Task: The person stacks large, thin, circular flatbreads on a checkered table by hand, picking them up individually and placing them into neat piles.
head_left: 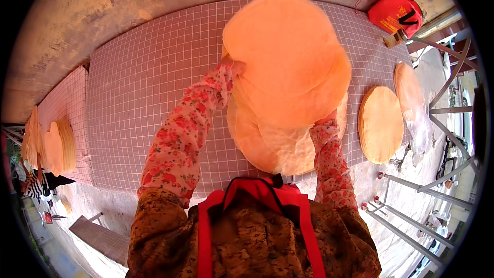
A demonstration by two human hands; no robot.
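Note:
In front of me is a bunch of large, thin, round orange-yellow sheets (288,51) that look like flatbread, overlapping unevenly. My left hand (235,66) is closed on their left edge. At the lower right edge, my right hand (327,117) grips the same sheets, with its fingers largely hidden under them. Below, more flatbread sheets (285,149) lie on the checked tabletop (149,77), some with a paler, wrinkled surface. Floral sleeves cover both my forearms.
To the right stands a neat stack of flatbread (381,123), with sheets in clear plastic (410,90) beyond it. Further stacks (60,144) stand on a second table at far left. A red bag (396,13) lies at the back right. Metal frame bars (427,193) stand at right, a bench (100,239) lower left.

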